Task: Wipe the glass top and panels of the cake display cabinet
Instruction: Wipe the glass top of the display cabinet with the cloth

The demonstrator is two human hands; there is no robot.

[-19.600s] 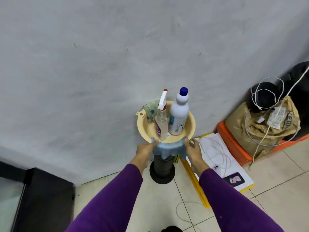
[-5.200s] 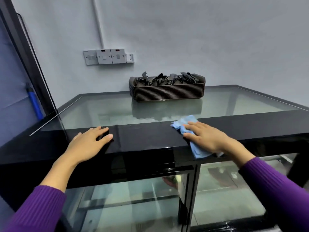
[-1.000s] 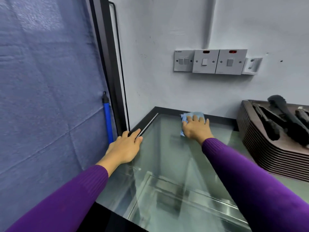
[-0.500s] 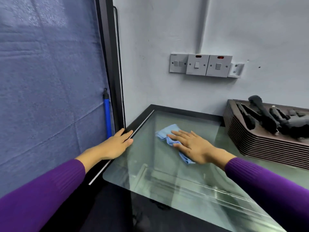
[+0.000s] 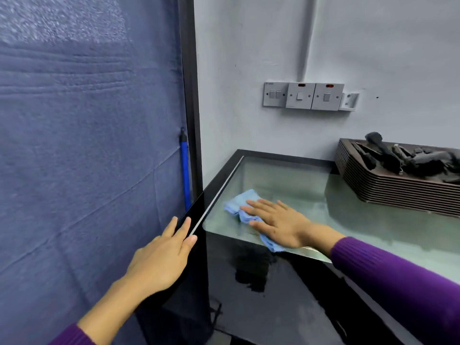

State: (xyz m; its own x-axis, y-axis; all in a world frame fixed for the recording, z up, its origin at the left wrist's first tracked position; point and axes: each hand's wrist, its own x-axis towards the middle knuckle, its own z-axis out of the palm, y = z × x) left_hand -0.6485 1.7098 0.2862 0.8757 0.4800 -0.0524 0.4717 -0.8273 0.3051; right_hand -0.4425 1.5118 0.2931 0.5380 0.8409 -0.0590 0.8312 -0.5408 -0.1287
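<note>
The right hand [image 5: 281, 226], fingers spread flat, is pressing the soft, limp blue cloth [image 5: 240, 204] onto the hard, probably slippery glass top [image 5: 286, 185] near its left corner, while the open left hand [image 5: 161, 260] is bracing on the cabinet's black edge [image 5: 196, 212] beside that glass.

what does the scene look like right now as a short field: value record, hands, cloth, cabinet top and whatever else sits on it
right hand: flat, palm down, pressing the blue cloth onto the glass top
cloth position: near the front left corner of the glass
left hand: open, fingers resting on the cabinet's black left edge, holding nothing
also on top: stack of dark trays at the back right, with black utensils in the top one
wall: row of switches above the cabinet
beside cabinet: blue pole upright at the left
</note>
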